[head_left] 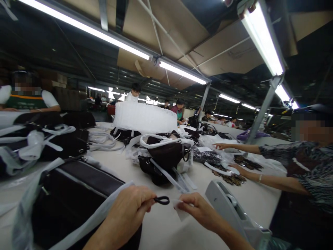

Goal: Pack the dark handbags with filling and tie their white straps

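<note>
Head view: the left hand (130, 206) has its grip pinching a black loop (163, 200) above the desk (161, 229); held only by one end, it could slip. The right hand (199, 208) pinches a white scrap (182, 212), likely to crease if squeezed. Around them, a dark bag (67, 198) sits left, its wrapped strap (102, 206) liable to snag the wrist; bags (165, 154) lie beyond; a grey box (225, 205) could block rightward movement.

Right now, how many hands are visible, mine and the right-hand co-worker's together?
4: your left hand, pinching a dark loop; your right hand, holding a white slip; the co-worker's farther hand and nearer hand, over the table.
</note>
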Action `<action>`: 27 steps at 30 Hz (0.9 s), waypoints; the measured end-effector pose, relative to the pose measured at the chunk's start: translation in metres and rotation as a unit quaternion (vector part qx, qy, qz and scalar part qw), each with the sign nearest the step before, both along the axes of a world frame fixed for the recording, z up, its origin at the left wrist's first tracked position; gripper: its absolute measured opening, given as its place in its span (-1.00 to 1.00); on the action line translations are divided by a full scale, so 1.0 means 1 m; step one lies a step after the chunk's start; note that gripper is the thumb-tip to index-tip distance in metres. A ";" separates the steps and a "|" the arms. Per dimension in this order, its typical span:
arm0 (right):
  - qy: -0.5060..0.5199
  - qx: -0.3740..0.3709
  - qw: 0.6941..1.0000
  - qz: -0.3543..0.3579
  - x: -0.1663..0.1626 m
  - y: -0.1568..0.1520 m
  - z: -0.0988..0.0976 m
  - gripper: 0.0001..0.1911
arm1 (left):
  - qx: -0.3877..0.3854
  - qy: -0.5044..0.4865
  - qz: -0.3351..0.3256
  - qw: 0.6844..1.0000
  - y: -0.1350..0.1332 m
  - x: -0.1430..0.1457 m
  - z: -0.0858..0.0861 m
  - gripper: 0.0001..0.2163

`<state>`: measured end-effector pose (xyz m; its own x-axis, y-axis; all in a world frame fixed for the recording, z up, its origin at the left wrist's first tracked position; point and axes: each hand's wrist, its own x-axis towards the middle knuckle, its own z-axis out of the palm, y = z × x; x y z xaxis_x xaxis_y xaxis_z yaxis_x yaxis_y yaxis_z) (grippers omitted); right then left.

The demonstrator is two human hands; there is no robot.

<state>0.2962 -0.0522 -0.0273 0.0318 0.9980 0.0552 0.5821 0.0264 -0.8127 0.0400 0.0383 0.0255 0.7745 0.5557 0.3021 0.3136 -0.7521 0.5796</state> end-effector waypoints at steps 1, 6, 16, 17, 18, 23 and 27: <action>-0.017 0.026 0.999 -0.013 -0.007 0.000 0.006 -0.58 | 0.001 -0.002 0.003 1.000 0.000 0.000 -0.001 -0.80; -0.027 0.079 0.993 -0.082 -0.029 0.002 0.029 -0.62 | -0.006 -0.005 0.014 1.000 0.000 0.000 -0.003 -0.80; -0.071 0.082 0.994 0.007 -0.042 -0.006 0.042 -0.53 | -0.006 -0.003 0.012 1.000 0.002 -0.001 -0.003 -0.80; -0.069 0.090 0.993 0.015 -0.044 -0.008 0.044 -0.53 | -0.006 -0.004 0.013 1.000 0.002 -0.001 -0.003 -0.80; -0.069 0.100 0.993 0.017 -0.046 -0.008 0.045 -0.53 | -0.006 -0.006 0.014 1.000 0.001 -0.001 -0.003 -0.80; -0.069 0.148 0.987 -0.012 -0.049 -0.003 0.043 -0.63 | -0.015 -0.017 0.017 1.000 0.000 -0.004 -0.002 -0.80; -0.073 0.163 0.984 -0.006 -0.048 -0.001 0.041 -0.67 | -0.023 -0.018 0.024 0.999 -0.002 -0.005 0.001 -0.82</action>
